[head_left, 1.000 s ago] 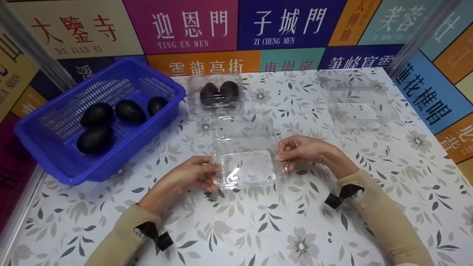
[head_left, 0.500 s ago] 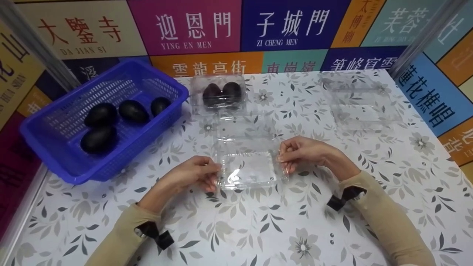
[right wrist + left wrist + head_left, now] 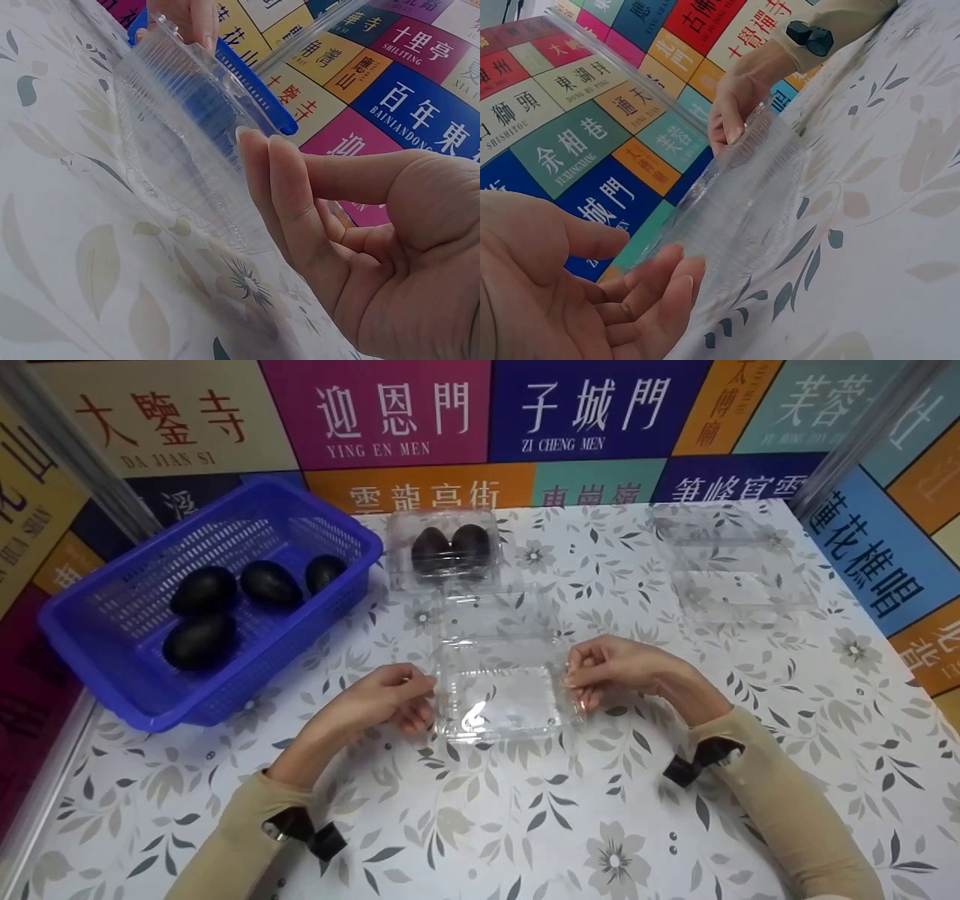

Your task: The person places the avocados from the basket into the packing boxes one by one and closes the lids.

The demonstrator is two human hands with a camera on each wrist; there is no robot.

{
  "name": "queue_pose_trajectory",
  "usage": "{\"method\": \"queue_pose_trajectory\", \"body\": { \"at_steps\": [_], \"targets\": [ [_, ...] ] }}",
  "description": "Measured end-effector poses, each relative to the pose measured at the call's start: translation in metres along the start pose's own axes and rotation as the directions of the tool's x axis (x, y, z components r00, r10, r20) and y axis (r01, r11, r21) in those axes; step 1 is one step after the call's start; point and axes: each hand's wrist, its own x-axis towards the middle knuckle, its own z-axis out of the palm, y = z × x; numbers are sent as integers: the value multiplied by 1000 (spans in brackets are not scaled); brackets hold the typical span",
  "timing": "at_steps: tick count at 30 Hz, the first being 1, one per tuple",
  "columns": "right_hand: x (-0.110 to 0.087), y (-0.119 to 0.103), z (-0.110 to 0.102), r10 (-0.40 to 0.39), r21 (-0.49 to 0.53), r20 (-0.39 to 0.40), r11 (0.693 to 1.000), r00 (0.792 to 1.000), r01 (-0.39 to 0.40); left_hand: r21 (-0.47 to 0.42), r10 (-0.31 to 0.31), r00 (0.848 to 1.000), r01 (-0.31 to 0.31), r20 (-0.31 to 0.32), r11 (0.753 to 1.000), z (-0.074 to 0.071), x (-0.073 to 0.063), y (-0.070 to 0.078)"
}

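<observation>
Clear, thin plastic box (image 3: 504,699), open, on the surface (image 3: 405,847): ribbed base between left grip (image 3: 390,697) and right grip (image 3: 616,666), right edge pinched in the latter; lid (image 3: 495,613) folded back beyond both.

Close-fitting, plain beige sleeves (image 3: 787,810) cover both forearms, lightly creased near the cuffs. On each wrist sits a black strap (image 3: 295,820) with a small silvery piece (image 3: 274,831) and a boxy black block (image 3: 327,841). The fingers (image 3: 291,184) are bare.

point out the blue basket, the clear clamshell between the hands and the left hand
Blue plastic basket (image 3: 277,645): head view, outer wall
Clear plastic clamshell (image 3: 508,701): head view, floor of its near half
Left hand (image 3: 375,700): head view, back of the hand
</observation>
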Motion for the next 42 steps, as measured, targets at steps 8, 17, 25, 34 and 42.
{"method": "queue_pose_trajectory", "body": {
  "at_steps": [8, 17, 25, 34, 42],
  "targets": [
    [-1, -1, 1, 3, -3, 3, 1000, 1000, -3, 111, 51, 995, -41, -86, 993, -7, -7, 8],
    [0, -2, 1, 5, -29, 0, 1000, 1000, -5, 199, 135, 982, -107, -130, 974, -18, -16, 18],
    [0, -1, 0, -2, -65, -7, 998, 1000, 1, 227, 194, 966, -153, -172, 962, -29, -27, 28],
    [-1, -2, 1, 3, -68, -16, 998, 1000, -4, 223, 222, 942, -166, -252, 960, -42, -39, 38],
    [-2, -3, 1, 6, -60, -16, 998, 1000, -7, 223, 261, 915, -198, -307, 955, -57, -50, 45]
  ]
}}
